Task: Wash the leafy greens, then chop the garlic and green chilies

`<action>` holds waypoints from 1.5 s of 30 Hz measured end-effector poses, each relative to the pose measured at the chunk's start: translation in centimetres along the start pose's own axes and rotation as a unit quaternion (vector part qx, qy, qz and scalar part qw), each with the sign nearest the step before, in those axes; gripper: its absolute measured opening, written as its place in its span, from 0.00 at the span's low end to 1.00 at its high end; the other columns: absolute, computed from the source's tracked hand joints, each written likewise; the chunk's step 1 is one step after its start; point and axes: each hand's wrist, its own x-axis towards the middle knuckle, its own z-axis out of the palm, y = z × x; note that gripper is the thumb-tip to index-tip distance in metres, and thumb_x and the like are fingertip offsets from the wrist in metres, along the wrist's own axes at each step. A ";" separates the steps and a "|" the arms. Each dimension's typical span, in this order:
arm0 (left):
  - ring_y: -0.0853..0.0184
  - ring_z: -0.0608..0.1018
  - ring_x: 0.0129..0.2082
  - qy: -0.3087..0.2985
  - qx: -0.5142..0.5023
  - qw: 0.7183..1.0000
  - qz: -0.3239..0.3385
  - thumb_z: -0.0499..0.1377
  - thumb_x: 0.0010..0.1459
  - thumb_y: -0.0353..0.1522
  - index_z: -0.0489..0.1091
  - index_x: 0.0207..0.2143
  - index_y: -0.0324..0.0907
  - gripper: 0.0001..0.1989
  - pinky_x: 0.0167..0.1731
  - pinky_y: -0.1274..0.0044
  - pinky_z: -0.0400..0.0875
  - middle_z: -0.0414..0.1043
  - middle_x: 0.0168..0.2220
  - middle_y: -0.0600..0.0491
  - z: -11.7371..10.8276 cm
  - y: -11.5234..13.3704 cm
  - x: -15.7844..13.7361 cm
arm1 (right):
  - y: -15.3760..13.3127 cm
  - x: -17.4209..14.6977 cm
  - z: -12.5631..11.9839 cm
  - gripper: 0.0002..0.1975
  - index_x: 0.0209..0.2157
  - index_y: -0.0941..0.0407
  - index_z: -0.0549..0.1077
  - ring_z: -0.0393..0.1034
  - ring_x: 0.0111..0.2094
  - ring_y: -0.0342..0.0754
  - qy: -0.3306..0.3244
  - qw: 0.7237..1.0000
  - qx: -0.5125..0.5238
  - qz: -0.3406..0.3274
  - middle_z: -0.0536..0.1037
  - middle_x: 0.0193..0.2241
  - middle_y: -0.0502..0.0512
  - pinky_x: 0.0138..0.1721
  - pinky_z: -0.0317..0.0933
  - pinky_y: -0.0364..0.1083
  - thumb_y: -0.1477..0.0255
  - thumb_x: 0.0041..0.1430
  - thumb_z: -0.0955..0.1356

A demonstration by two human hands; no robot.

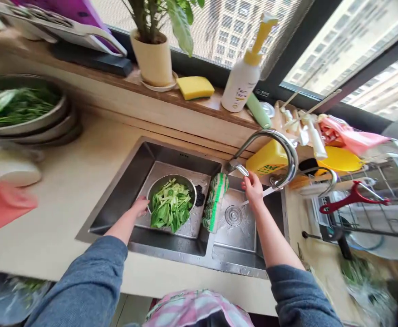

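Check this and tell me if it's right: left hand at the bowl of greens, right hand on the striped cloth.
One part is wrong: the head view shows the right hand at the faucet handle, not on the striped cloth. The left hand is at the bowl of greens, as you said.

Hands: 2; L hand (pixel 139 207) at bowl, R hand (pixel 253 187) by tap lever (pixel 241 170)
Sink basins (pixel 233 243): 2, L + R
Bowl (pixel 184 180) w/ greens (pixel 171 206): 1, L basin
Stacked bowls (pixel 63 112): approx. 3, far L
Tap (pixel 293 159): 1
Striped cloth (pixel 215 202): 1, btwn basins
Yel. sponge (pixel 195 87): 1, far
Pump btl. (pixel 241 84): 1, far
Potted plant (pixel 153 59): 1, far
Yel. jug (pixel 267 158): 1, R
Red-handled tool (pixel 353 197): 1, R
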 end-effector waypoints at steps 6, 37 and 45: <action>0.71 0.70 0.14 -0.156 -0.045 0.984 -0.078 0.55 0.53 0.29 0.59 0.36 0.40 0.08 0.19 0.80 0.68 0.66 0.15 0.59 0.8 -2.9 3.4 | 5.9 -3.6 -3.1 0.06 0.28 0.59 0.67 0.70 0.27 0.41 0.054 0.935 0.234 0.260 0.72 0.23 0.50 0.33 0.68 0.40 0.81 0.45 0.66; 0.63 0.76 0.23 -0.100 0.184 0.944 0.254 0.52 0.50 0.27 0.37 0.63 0.44 0.39 0.25 0.71 0.69 0.60 0.50 0.33 19.8 12.4 -25.1 | 12.2 -11.6 -10.6 0.33 0.60 0.57 0.51 0.51 0.59 0.50 -0.173 0.970 -0.079 0.151 0.58 0.58 0.61 0.57 0.47 0.49 0.60 0.55 0.62; 0.58 0.77 0.36 0.014 0.486 0.796 0.361 0.51 0.56 0.33 0.36 0.63 0.49 0.36 0.35 0.69 0.69 0.40 0.61 0.34 28.3 11.6 -29.3 | 12.6 -9.4 -9.9 0.27 0.45 0.60 0.69 0.66 0.47 0.51 -0.085 0.990 0.073 0.088 0.72 0.46 0.62 0.47 0.59 0.45 0.54 0.51 0.63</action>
